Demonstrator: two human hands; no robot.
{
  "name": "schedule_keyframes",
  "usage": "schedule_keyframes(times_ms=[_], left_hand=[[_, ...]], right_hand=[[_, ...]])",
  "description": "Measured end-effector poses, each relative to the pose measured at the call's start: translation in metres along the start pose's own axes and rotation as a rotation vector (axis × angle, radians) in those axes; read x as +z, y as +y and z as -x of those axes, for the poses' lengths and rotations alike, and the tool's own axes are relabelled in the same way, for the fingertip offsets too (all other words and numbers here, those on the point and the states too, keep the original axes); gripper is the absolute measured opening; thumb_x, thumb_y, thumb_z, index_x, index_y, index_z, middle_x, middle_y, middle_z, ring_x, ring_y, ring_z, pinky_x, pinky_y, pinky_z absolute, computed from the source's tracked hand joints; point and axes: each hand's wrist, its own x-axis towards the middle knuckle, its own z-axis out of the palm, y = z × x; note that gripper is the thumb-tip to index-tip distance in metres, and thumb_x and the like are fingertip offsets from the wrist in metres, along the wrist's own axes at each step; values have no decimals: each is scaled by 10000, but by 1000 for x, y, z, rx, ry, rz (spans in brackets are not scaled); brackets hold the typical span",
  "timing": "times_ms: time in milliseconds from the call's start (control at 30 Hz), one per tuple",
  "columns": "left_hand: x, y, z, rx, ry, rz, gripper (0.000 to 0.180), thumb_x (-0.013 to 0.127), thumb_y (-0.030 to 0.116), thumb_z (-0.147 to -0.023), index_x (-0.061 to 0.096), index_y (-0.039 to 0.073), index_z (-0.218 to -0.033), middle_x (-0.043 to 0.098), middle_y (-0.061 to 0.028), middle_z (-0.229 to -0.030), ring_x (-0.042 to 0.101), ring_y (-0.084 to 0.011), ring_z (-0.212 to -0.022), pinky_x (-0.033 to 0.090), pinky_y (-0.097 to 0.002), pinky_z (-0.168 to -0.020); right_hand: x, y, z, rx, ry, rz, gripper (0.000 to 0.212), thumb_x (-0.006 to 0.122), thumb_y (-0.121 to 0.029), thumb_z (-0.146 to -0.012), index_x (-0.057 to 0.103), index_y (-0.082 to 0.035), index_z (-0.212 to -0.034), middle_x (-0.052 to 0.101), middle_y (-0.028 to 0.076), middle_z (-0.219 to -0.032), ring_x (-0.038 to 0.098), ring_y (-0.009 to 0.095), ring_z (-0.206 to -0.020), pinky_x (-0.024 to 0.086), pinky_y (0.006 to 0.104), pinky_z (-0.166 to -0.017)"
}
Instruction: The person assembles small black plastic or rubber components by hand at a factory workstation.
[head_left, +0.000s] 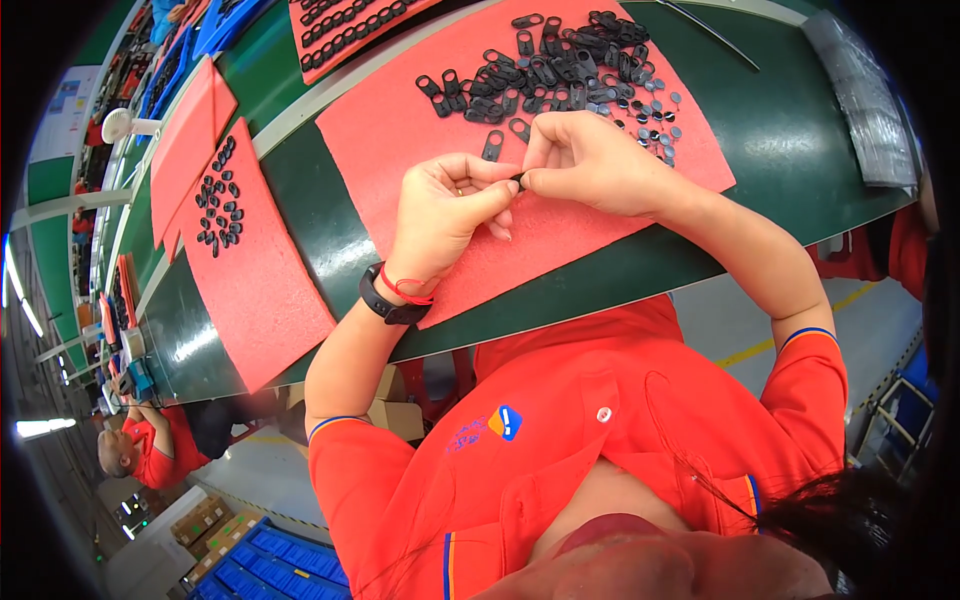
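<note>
Over the large red foam mat, my left hand and my right hand meet fingertip to fingertip. Both pinch a small black part, mostly hidden by the fingers, so its exact kind cannot be made out. Just beyond my hands lies a heap of black plastic pieces, elongated with a ring-shaped hole at one end. Small round silvery discs are scattered at the heap's right side, close to my right hand. Two black pieces lie apart from the heap, near my fingers.
On the left, a narrower red mat carries several small black parts. A red sheet with rows of black pieces lies at the back. A metal tool and clear plastic packaging rest on the green table. Another person sits far left.
</note>
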Motion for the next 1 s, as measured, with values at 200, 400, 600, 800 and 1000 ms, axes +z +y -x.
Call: schedule_keyframes(times_ms=[200, 400, 600, 800, 1000], left_hand=[[0, 0, -1, -6, 0, -18, 116, 626, -3, -782, 594, -71, -869, 627, -99, -712, 594, -108, -540, 506, -226, -480], [0, -1, 0, -4, 10, -17, 125, 621, -4, -780, 593, -77, -879, 629, -102, -720, 599, -111, -545, 517, -230, -490], [-3, 3, 0, -16, -34, 50, 144, 627, -7, -785, 596, -79, -906, 633, -112, -743, 614, -124, -574, 531, -236, -523], [-5, 4, 0, -40, -59, 59, 165, 631, -7, -786, 598, -80, -930, 633, -115, -744, 620, -130, -586, 532, -232, -537], [-4, 3, -1, -40, -71, 39, 164, 628, -8, -788, 598, -83, -930, 634, -116, -751, 621, -129, -590, 531, -229, -539]], right_hand=[[2, -1, 0, 8, 17, 37, 140, 623, -130, -760, 527, -30, -745, 527, 6, -708, 465, 62, -676, 382, 231, -603], [2, -4, 1, 18, 6, 61, 141, 628, -123, -759, 526, -27, -746, 538, 8, -710, 479, 67, -678, 392, 232, -614], [-9, 2, -2, 25, -81, -72, 142, 648, -134, -766, 556, -28, -783, 557, 0, -730, 491, 57, -682, 387, 216, -614], [-10, -1, -2, 41, -96, -94, 139, 647, -132, -767, 556, -30, -790, 557, -6, -728, 489, 46, -678, 375, 202, -604], [-8, 1, -1, 29, -83, -87, 109, 627, -105, -764, 546, -34, -782, 559, -1, -739, 493, 49, -692, 382, 203, -626]])
